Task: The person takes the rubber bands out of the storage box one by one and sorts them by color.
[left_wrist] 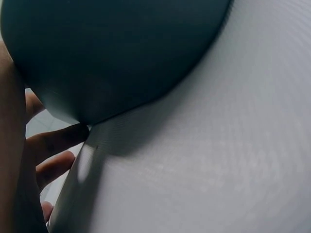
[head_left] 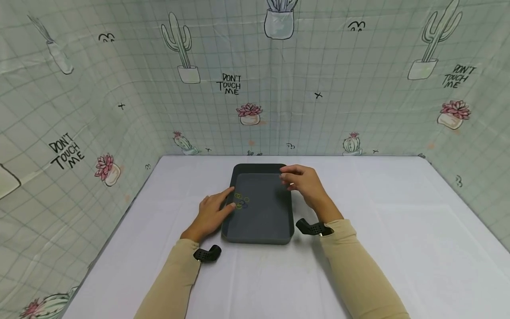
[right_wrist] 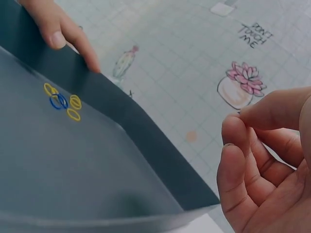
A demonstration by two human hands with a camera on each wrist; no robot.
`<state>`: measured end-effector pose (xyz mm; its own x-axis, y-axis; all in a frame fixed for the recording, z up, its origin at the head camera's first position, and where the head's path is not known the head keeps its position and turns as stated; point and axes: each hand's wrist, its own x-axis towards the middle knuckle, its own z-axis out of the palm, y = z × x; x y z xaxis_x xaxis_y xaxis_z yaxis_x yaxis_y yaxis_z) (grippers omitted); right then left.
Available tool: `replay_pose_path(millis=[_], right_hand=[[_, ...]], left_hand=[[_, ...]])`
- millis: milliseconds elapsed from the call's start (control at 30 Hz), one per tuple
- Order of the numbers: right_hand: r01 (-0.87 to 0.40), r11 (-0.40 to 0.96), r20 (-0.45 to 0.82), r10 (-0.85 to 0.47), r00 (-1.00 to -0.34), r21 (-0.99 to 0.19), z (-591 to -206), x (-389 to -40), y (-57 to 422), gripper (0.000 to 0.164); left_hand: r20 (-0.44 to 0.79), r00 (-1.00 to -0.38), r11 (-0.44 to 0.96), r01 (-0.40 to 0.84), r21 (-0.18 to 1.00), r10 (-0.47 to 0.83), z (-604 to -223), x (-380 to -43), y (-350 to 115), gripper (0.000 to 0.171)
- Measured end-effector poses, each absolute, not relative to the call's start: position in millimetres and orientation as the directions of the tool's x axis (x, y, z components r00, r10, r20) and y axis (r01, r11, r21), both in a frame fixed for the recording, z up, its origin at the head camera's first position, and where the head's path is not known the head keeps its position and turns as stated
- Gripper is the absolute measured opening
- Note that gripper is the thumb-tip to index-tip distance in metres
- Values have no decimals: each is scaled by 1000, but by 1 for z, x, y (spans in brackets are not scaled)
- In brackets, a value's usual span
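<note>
A dark grey rectangular tray [head_left: 263,228] lies on the white-covered table. Inside, near its left wall, several small yellow rings [right_wrist: 74,114] and blue rings [right_wrist: 59,101] lie loosely together. My left hand [head_left: 211,214] holds the tray's left side, thumb over the rim and fingers along the outer wall. In the left wrist view those fingers [left_wrist: 58,140] show against the tray's outer edge. Above the tray's far right corner is my right hand [head_left: 304,184], fingers curled and fingertips together. A tiny blue bit at these fingertips, in the right wrist view, looks like a ring pinched there.
The white tablecloth [head_left: 398,239] spreads around the tray on all sides. A cloth backdrop [head_left: 303,115] printed with cacti and a grid rises behind the table and along its sides. Each wrist wears a black band [head_left: 207,253].
</note>
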<state>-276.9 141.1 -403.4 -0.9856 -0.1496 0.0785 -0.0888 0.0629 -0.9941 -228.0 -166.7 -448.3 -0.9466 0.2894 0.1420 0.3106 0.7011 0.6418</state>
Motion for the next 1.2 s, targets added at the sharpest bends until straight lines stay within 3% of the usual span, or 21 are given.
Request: replay_pose_path(millis=[1200], right_hand=[[-48, 137, 35, -98, -995, -989, -410, -266, 193, 36]], left_hand=[[145, -944, 706, 318, 632, 295, -449, -231, -168, 59]])
